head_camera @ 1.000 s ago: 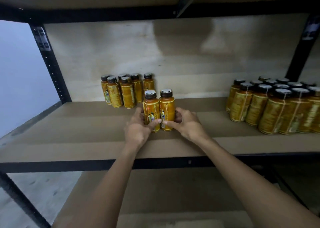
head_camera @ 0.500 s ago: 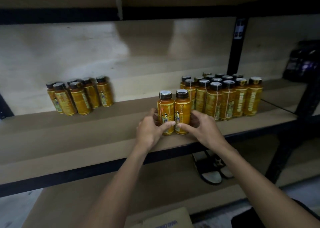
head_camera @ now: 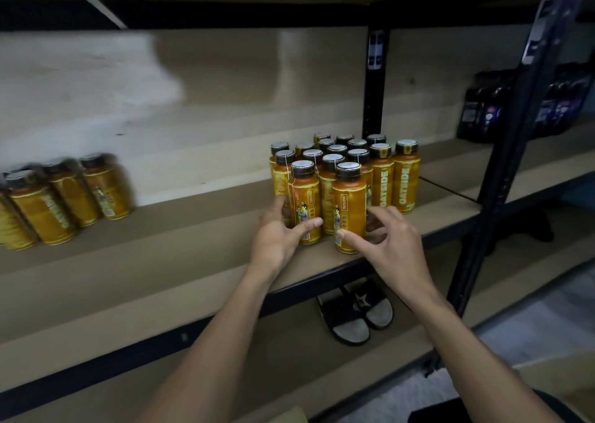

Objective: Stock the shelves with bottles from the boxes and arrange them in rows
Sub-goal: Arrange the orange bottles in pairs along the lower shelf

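Observation:
Two orange bottles with dark caps stand upright at the front of the shelf board [head_camera: 161, 261]. My left hand [head_camera: 277, 232] grips the left bottle [head_camera: 306, 203] low down, thumb across its label. The right bottle [head_camera: 349, 207] is held near its base by my right hand [head_camera: 383, 239], thumb in front and fingers behind. Both bottles stand right against a block of several like bottles [head_camera: 380, 168] set in rows behind them. A smaller group of the same bottles [head_camera: 64, 197] stands at the shelf's left, blurred.
A black upright post [head_camera: 375, 78] stands behind the block, and a second black post [head_camera: 502, 165] rises at the right. Dark bottles [head_camera: 483, 113] sit on the neighbouring shelf. A pair of black sandals [head_camera: 357, 313] lies on the lower board.
Both hands slid the two bottles rightward along the shelf, from near the left group to the front of the right block. The two bottles have spread slightly apart.

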